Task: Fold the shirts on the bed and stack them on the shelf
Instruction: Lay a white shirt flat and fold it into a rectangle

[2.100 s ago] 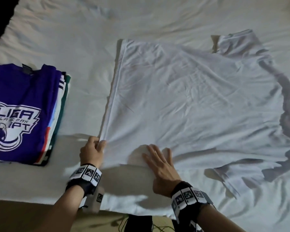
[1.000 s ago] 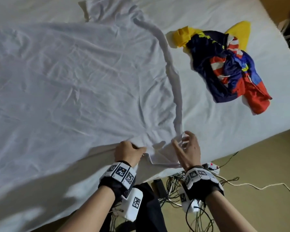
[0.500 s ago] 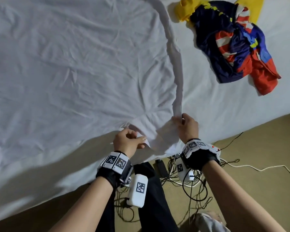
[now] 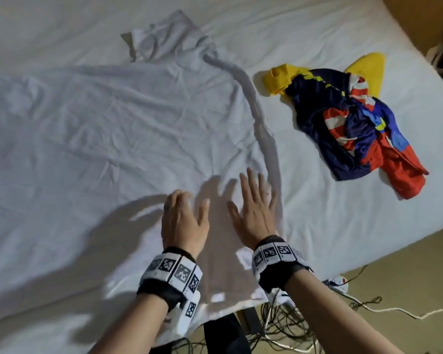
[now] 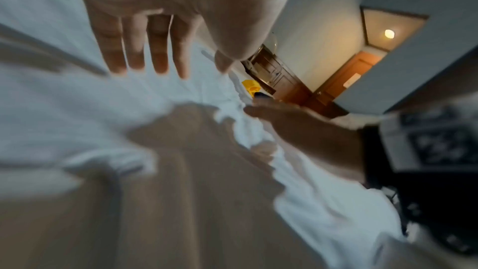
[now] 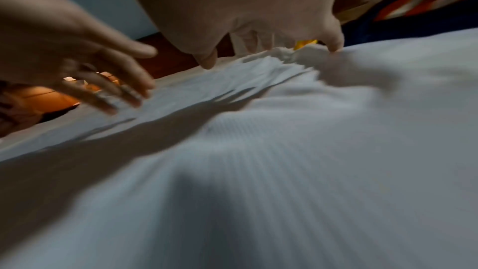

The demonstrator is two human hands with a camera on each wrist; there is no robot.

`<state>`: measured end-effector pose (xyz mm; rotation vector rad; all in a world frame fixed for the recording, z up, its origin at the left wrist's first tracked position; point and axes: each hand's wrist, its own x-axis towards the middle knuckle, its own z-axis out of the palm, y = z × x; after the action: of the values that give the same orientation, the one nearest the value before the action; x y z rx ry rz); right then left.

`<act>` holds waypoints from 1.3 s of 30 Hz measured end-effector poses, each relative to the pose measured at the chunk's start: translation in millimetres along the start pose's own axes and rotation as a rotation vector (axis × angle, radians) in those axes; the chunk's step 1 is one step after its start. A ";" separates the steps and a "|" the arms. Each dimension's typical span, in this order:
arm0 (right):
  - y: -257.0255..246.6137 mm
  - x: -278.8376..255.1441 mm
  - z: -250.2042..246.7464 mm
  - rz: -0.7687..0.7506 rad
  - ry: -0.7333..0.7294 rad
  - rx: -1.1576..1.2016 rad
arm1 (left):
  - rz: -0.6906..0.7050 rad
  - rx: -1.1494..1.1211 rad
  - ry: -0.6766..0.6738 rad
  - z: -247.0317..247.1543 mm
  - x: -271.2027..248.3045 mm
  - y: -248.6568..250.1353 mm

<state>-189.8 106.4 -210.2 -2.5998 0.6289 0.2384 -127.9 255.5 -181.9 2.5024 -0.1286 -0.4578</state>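
A large white shirt (image 4: 113, 129) lies spread flat on the bed (image 4: 343, 226), with one sleeve bunched at the far side. Both hands are over its near right corner, fingers straight and spread, holding nothing. The left hand (image 4: 184, 215) is just left of the right hand (image 4: 253, 208). In the right wrist view the right hand's (image 6: 258, 34) fingertips touch the white shirt's (image 6: 336, 130) fabric, and the left hand (image 6: 98, 77) is low over it. The left wrist view shows the left hand's straight fingers (image 5: 145, 48) above the cloth. A crumpled navy, red and yellow shirt (image 4: 356, 123) lies to the right.
The bed's near edge runs diagonally at the lower right, with tan floor beyond it. A tangle of cables (image 4: 343, 310) lies on the floor by my legs. A wooden cabinet (image 5: 279, 77) stands past the far side of the bed.
Both hands have let go of the shirt's edge they were pinching near the bed edge. They have moved forward and flattened out over the shirt. The head view has tilted up.
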 end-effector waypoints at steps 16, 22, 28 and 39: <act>-29.8 200.9 -21.2 -0.385 -0.141 -0.224 | 0.130 0.164 0.015 24.5 187.2 7.0; 2.9 289.8 -40.0 0.306 0.091 -0.186 | 0.006 0.422 0.072 -11.5 283.6 -15.7; -32.0 319.0 -25.7 -0.503 -0.010 -0.387 | 0.163 0.369 0.060 -18.7 326.8 10.5; -99.7 447.5 -75.1 0.006 0.047 -0.075 | -0.336 -0.042 0.078 -94.3 468.9 40.8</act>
<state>255.7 -24.5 -224.5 -2.6823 0.6557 0.2070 344.7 182.5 -224.3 2.5023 0.3334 -0.4899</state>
